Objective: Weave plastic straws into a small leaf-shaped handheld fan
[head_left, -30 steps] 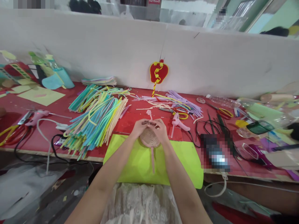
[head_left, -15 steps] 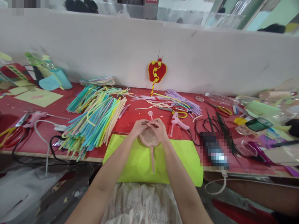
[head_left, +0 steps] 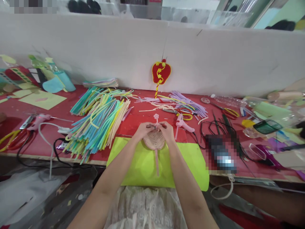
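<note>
A pale pink fan (head_left: 154, 143) made of coiled pipe cleaners lies over the lime-green sheet, its straight handle (head_left: 157, 163) pointing toward me. My left hand (head_left: 145, 129) pinches the fan's top edge from the left. From the other side, my right hand (head_left: 166, 129) has its fingers closed at the same edge, close to the left fingertips. A small pink flower (head_left: 156, 116) on a short stem sticks up just beyond my fingertips. The fingers cover the fan's upper part, so the exact spot they grip is hidden.
Left of my arms lies a large pile of coloured pipe cleaners (head_left: 100, 121). A pink glue gun (head_left: 184, 124), scissors (head_left: 184, 116) and purple pipe cleaners (head_left: 188, 103) lie ahead to the right. A finished red fan (head_left: 161, 73) stands against the white partition (head_left: 107, 47).
My fingers have shifted slightly along the fan's top edge, with the right hand a little farther right. The fan stays in place; the whole view has moved slightly.
</note>
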Demonstrator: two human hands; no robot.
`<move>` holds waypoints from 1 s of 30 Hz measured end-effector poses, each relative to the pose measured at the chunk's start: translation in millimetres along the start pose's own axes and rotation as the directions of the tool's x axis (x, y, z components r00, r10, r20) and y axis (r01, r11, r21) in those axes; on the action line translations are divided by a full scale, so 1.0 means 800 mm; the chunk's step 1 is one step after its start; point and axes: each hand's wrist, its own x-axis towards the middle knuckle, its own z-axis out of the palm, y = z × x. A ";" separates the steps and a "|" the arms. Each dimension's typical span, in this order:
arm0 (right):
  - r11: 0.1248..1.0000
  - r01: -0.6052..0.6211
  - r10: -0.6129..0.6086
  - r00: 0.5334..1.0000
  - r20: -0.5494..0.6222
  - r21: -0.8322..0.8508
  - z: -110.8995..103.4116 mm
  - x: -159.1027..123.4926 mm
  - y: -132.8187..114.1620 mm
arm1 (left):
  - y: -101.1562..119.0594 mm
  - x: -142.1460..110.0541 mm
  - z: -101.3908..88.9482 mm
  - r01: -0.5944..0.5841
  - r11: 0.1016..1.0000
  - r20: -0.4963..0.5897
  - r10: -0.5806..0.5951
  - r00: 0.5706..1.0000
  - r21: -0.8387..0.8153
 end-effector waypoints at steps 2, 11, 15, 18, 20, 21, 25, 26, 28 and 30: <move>1.000 0.000 0.000 1.000 -0.009 0.009 0.001 -0.001 -0.001 | 0.001 -0.001 0.000 0.000 1.000 -0.006 0.000 1.000 -0.012; 0.996 0.016 -0.023 0.998 -0.066 -0.092 -0.001 -0.002 -0.004 | 0.011 -0.007 0.004 0.025 0.997 -0.001 -0.025 1.000 -0.067; 0.991 0.037 -0.050 0.993 -0.103 -0.130 0.000 -0.003 -0.005 | 0.011 -0.008 0.005 0.038 0.992 0.004 -0.038 0.999 -0.122; 0.991 0.035 -0.050 0.992 -0.112 -0.133 0.002 -0.003 -0.006 | 0.010 -0.009 0.007 0.040 0.986 0.005 -0.039 0.999 -0.161; 0.992 0.041 -0.054 0.993 -0.106 -0.123 0.003 -0.003 -0.005 | 0.009 -0.010 0.007 0.040 0.984 -0.007 -0.042 0.999 -0.173; 0.992 0.047 -0.060 0.993 -0.104 -0.120 0.004 -0.003 -0.004 | 0.009 -0.010 0.008 0.042 0.983 -0.009 -0.045 0.999 -0.177; 0.985 0.068 -0.087 0.989 -0.118 -0.156 0.004 -0.004 -0.002 | 0.008 -0.010 0.010 0.055 0.970 0.007 -0.054 0.998 -0.236; 0.983 0.075 -0.097 0.988 -0.124 -0.169 0.005 -0.005 -0.003 | 0.008 -0.010 0.010 0.057 0.966 0.009 -0.056 0.998 -0.253; 0.977 0.094 -0.122 0.983 -0.140 -0.191 0.006 -0.006 -0.004 | 0.006 -0.010 0.012 0.060 0.959 0.007 -0.060 0.998 -0.278; 0.973 0.111 -0.142 0.978 -0.152 -0.200 0.007 -0.007 -0.004 | 0.004 -0.010 0.014 0.061 0.951 0.006 -0.062 0.998 -0.302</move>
